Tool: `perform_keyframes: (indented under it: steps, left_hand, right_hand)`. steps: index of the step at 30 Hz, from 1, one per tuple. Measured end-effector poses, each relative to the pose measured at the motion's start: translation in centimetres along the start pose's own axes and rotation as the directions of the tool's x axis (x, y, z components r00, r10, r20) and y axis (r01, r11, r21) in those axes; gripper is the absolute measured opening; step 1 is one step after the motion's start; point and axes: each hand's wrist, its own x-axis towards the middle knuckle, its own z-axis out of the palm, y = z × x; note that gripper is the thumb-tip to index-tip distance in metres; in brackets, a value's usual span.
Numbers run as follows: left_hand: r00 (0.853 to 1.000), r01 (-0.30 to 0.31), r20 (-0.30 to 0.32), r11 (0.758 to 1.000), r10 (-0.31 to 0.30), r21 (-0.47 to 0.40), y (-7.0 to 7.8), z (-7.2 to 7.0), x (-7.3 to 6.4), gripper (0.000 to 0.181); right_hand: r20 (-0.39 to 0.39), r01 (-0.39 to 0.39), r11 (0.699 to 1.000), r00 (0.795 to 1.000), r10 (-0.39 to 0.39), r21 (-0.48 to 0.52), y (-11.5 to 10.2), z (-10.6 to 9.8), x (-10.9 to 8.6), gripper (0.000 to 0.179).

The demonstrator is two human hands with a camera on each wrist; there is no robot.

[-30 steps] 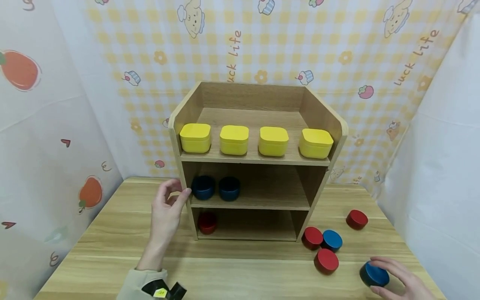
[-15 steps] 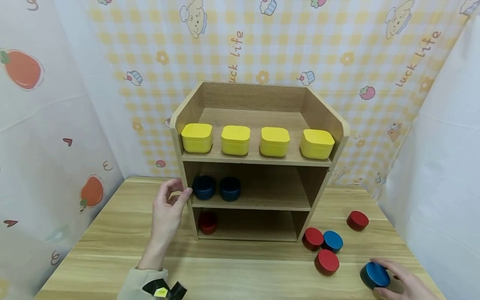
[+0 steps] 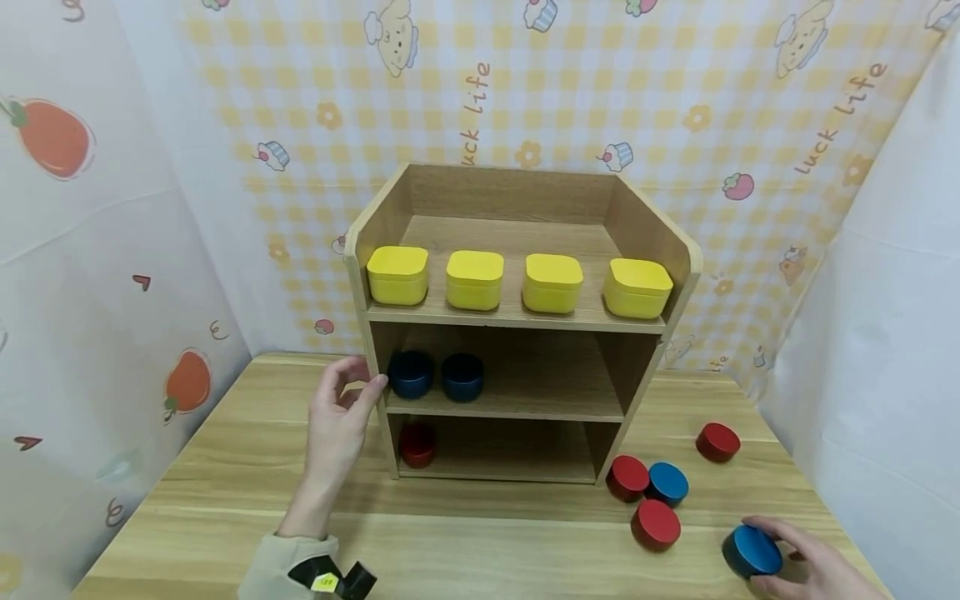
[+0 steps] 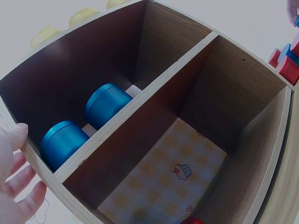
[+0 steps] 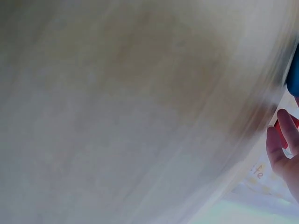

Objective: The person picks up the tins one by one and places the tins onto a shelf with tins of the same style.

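A three-level wooden shelf (image 3: pixel 517 323) stands on the table. My left hand (image 3: pixel 333 429) grips the front edge of its left side panel, thumb (image 4: pixel 17 135) at the front and fingers (image 4: pixel 25 184) on the outer side. Just inside that panel are two dark blue round tins (image 3: pixel 411 375) on the middle level. One red round tin (image 3: pixel 417 445) sits on the bottom level. At the lower right, my right hand (image 3: pixel 817 567) holds a blue round tin (image 3: pixel 752 551) between thumb and fingers, at the table surface. The right wrist view shows only part of that hand.
Several yellow rounded-square tins (image 3: pixel 553 285) line the top level. Right of the shelf are two red tins (image 3: pixel 656 525) and a blue tin (image 3: pixel 667 484) close together, with another red tin (image 3: pixel 717 442) farther back. Patterned cloth (image 3: pixel 300 208) hangs behind, and white cloth (image 3: pixel 892 317) borders the right.
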Motion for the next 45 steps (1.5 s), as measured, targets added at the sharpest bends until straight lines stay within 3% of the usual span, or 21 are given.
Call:
perform_keyframes:
  steps: [8, 16, 21, 24, 27, 32, 35, 41, 43, 45]
  left_hand:
    - [0.999, 0.037, -0.007, 0.999, -0.037, -0.005, -0.2, 0.1, 0.1, 0.031]
    - [0.997, 0.078, -0.005, 0.997, -0.078, -0.013, 1.0, 0.3, -0.1, 0.03]
    - [0.998, 0.055, -0.004, 0.998, -0.055, -0.007, 0.1, 0.1, 0.1, 0.031]
    - [0.999, 0.038, -0.004, 0.999, -0.038, -0.007, -0.3, 0.1, 0.2, 0.03]
    - [1.0, 0.016, -0.004, 1.0, -0.016, -0.007, -0.3, 0.0, 0.1, 0.029]
    - [1.0, -0.007, -0.005, 1.0, 0.007, -0.001, -0.3, 0.0, 0.1, 0.03]
    - [1.0, -0.004, 0.0, 1.0, 0.004, -0.002, -0.3, 0.0, 0.1, 0.03]
    - [1.0, 0.018, 0.006, 1.0, -0.018, -0.002, 0.0, 0.0, 0.1, 0.029]
    - [1.0, 0.024, 0.009, 1.0, -0.024, 0.004, 0.0, -0.1, 0.1, 0.029]
    - [1.0, 0.027, 0.014, 1.0, -0.027, 0.013, -0.1, -0.1, 0.2, 0.028]
  right_hand:
    - [0.001, -0.026, 0.999, 1.0, 0.026, -0.024, -0.5, -0.1, 0.0, 0.071]
    - [-0.046, -0.015, 0.996, 0.999, 0.012, -0.084, -2.1, -0.3, 0.0, 0.074]
    - [-0.088, 0.016, 0.99, 0.996, -0.029, -0.141, -4.1, -0.3, 0.2, 0.074]
    - [-0.13, 0.079, 0.979, 0.986, -0.105, -0.187, -5.4, -0.1, 0.4, 0.072]
    - [-0.198, 0.169, 0.958, 0.956, -0.217, -0.231, -6.9, 0.2, 0.6, 0.07]
    - [-0.315, 0.304, 0.91, 0.867, -0.387, -0.281, -9.6, 0.7, 1.0, 0.068]
    - [-0.346, 0.345, 0.89, 0.83, -0.438, -0.3, -11.2, 0.9, 1.3, 0.068]
    - [-0.368, 0.331, 0.892, 0.823, -0.433, -0.309, -14.7, 1.1, 2.0, 0.069]
    - [-0.384, 0.353, 0.882, 0.802, -0.457, -0.312, -15.7, 1.2, 2.3, 0.071]
    - [-0.401, 0.405, 0.862, 0.767, -0.501, -0.303, -16.7, 1.2, 2.9, 0.072]
